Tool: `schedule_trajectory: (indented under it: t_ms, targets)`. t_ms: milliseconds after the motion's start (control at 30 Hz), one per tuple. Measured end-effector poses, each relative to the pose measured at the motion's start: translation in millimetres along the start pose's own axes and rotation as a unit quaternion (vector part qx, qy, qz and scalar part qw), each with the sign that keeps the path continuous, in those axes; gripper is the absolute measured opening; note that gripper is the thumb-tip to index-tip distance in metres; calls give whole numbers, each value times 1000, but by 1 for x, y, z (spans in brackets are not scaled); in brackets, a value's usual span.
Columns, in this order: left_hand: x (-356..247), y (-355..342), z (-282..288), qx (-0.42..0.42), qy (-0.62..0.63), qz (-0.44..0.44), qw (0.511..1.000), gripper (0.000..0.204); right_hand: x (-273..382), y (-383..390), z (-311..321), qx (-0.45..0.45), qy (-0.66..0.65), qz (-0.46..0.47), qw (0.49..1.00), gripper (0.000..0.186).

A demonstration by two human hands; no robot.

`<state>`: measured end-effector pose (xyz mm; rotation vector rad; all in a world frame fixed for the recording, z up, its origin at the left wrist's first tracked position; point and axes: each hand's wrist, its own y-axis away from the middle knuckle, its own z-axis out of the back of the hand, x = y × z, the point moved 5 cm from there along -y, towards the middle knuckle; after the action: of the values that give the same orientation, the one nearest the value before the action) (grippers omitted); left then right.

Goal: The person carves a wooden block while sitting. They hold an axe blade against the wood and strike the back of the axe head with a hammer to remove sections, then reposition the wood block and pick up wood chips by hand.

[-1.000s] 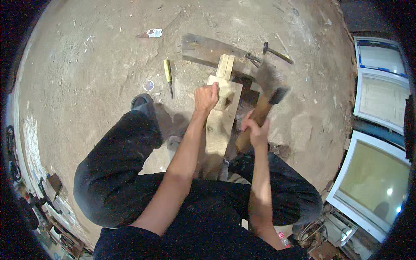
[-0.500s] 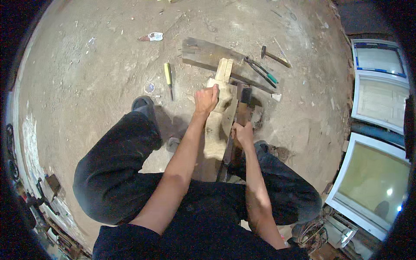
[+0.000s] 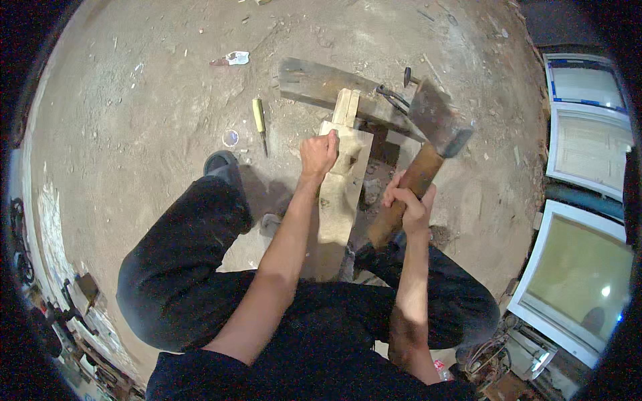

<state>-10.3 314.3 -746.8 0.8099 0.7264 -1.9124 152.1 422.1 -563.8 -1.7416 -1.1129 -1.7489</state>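
At the centre of the frame, the left hand (image 3: 319,157) curls tight against the upper left edge of a pale wood block (image 3: 338,207), its long axis running nearly straight up the picture. To the right and farther from the wood block, the right hand (image 3: 415,210) wraps the handle of an axe (image 3: 422,172) slanting up and right, its head clear of the wood block.

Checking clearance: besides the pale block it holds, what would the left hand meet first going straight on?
The left hand would probably meet the weathered plank beyond the pale block; depth is unclear.
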Motion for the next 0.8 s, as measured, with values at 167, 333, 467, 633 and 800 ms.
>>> schedule_trajectory:
  t_ms: [167,333,467,633,800]
  targets:
    - [-1,-2,-4,1,21,-10,1000,52,-41,-9,6,-2,24,31,999,14]
    - [0,0,-7,19,-12,-8,1000,53,-137,-15,20,1,174,-277,945,9]
    - [-3,-5,0,17,-4,11,1000,52,-139,-16,19,8,24,-327,945,13]
    - [-3,-1,4,3,-12,13,1000,52,-139,-3,13,-19,-51,-341,939,15]
    - [-10,2,0,2,-13,-43,999,53,-153,11,16,-26,-148,-337,929,18]
